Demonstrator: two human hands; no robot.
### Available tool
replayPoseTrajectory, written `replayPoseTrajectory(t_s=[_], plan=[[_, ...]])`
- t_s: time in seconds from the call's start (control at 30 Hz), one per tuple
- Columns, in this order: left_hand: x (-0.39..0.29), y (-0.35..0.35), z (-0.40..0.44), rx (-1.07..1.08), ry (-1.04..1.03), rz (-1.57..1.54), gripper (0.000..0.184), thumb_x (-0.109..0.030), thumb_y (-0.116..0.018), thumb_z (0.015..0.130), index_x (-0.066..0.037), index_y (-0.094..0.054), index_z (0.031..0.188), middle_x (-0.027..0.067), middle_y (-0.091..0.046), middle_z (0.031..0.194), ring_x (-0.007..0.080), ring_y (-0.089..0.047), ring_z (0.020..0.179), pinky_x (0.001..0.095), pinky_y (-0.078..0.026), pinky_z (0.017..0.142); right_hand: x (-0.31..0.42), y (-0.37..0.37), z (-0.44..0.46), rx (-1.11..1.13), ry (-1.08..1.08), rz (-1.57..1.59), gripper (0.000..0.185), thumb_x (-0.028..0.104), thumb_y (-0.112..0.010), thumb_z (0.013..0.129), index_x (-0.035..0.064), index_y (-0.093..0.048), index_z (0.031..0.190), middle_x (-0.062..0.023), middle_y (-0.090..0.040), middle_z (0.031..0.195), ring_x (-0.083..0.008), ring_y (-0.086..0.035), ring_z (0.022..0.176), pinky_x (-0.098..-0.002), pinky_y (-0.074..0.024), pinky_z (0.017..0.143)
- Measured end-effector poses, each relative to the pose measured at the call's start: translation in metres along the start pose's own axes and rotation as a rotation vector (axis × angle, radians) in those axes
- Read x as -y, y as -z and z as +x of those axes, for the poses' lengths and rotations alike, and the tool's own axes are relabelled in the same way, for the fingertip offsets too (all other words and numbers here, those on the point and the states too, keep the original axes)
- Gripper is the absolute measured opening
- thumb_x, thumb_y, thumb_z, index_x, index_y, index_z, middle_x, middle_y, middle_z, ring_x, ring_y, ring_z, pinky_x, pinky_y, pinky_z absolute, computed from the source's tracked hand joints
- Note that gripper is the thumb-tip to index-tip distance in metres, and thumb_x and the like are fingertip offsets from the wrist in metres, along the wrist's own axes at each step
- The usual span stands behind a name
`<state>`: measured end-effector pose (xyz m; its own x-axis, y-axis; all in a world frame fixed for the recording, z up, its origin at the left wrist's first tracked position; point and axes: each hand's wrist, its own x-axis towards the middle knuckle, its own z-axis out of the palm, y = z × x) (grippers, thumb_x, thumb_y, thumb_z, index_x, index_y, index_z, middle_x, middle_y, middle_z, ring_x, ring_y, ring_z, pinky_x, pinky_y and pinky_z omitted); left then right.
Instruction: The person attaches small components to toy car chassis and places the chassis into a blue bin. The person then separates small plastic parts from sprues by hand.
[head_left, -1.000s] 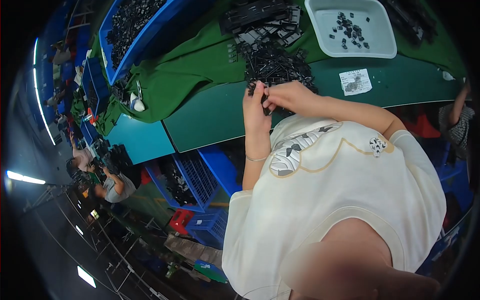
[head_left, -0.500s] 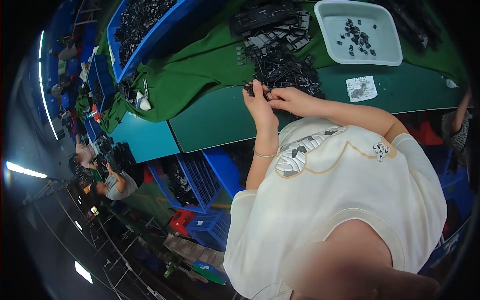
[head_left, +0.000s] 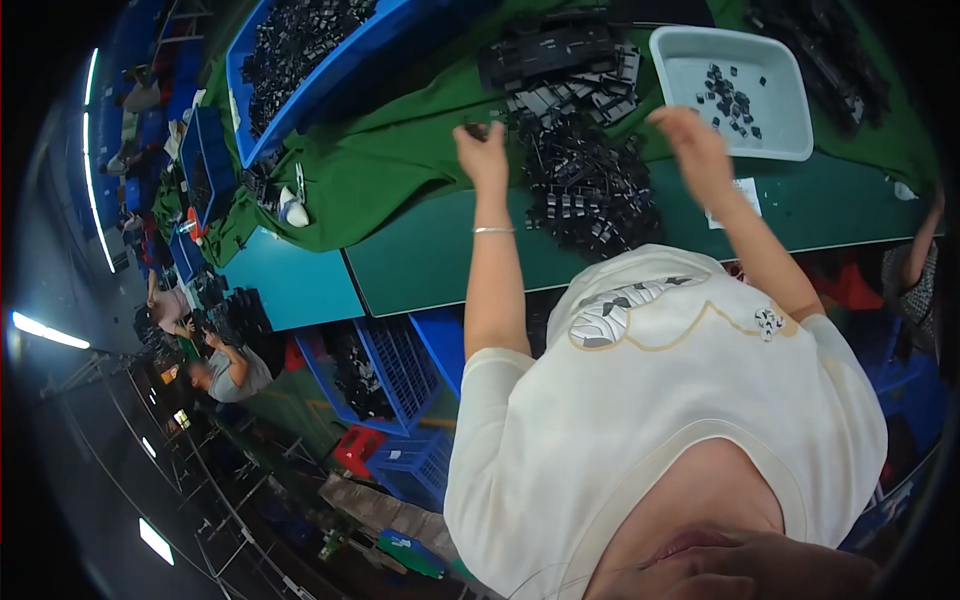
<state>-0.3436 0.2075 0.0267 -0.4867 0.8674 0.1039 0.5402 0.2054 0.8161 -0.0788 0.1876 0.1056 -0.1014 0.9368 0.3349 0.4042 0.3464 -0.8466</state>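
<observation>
My left hand [head_left: 482, 155] is raised over the green cloth [head_left: 410, 140], left of a heap of small black plastic parts [head_left: 590, 190]. Its fingers are curled round a small black plastic part [head_left: 479, 131], only partly visible. To the right, my right hand [head_left: 697, 155] is smeared by motion beside the lower left corner of a pale tray [head_left: 785, 130]; whether it holds anything is unclear. Several small black pieces [head_left: 735, 105] lie in that tray. A printed paper slip [head_left: 748, 193] is partly covered by my right wrist.
Larger black mouldings [head_left: 560, 55] sit behind the heap. A blue bin [head_left: 243, 125] full of black parts stands at the upper left. Blue crates [head_left: 405, 385] are below the table edge. Other people [head_left: 240, 370] work at the far left.
My hands have come apart from above the heap. The left has moved left and up with a black part; the right has swung right, towards the pale tray.
</observation>
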Motion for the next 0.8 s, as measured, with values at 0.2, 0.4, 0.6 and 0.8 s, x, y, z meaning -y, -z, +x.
replayPoseTrajectory(t_s=[0.2,0.4,0.6,0.8], plan=[[0.011,-0.016,0.002,0.24,0.111,0.52,0.034,-0.018,-0.062,0.067,-0.003,-0.049,0.094,0.0179,-0.056,0.084,0.0332,-0.053,0.082,0.0382,-0.042,0.067,-0.055,0.054,0.017,0.033,-0.051,-0.609,0.025,0.004,-0.056,0.07,0.0041,-0.052,0.095,-0.0111,-0.048,0.102,-0.0272,-0.046,0.095,-0.0318,-0.0373,0.079],[0.046,0.04,0.013,0.187,0.411,-0.179,0.023,-0.02,-0.059,0.07,-0.001,-0.053,0.082,0.0071,-0.055,0.072,0.0172,-0.051,0.058,0.0271,-0.042,0.052,-0.028,0.032,0.006,0.166,-0.051,-0.223,0.025,0.005,-0.054,0.072,0.0046,-0.051,0.096,-0.0099,-0.048,0.1,-0.0254,-0.048,0.089,-0.0307,-0.0386,0.077],[-0.097,0.051,-0.076,0.851,0.486,-0.358,0.023,-0.017,-0.059,0.07,-0.004,-0.049,0.087,-0.0012,-0.048,0.062,0.0046,-0.04,0.047,0.0173,-0.03,0.038,0.016,-0.04,-0.017,0.574,-0.167,0.472,0.029,0.008,-0.052,0.074,0.0028,-0.045,0.101,-0.0108,-0.05,0.092,-0.0204,-0.052,0.077,-0.0297,-0.0414,0.068],[-0.094,0.051,-0.116,0.755,0.078,0.011,0.029,-0.011,-0.06,0.068,0.0,-0.048,0.092,0.0092,-0.057,0.076,0.0176,-0.055,0.066,0.0256,-0.042,0.059,0.016,-0.036,-0.036,0.714,-0.176,0.156,0.016,0.014,-0.051,0.075,-0.0011,-0.049,0.076,-0.0142,-0.052,0.073,-0.0297,-0.051,0.071,-0.0334,-0.0392,0.062]])
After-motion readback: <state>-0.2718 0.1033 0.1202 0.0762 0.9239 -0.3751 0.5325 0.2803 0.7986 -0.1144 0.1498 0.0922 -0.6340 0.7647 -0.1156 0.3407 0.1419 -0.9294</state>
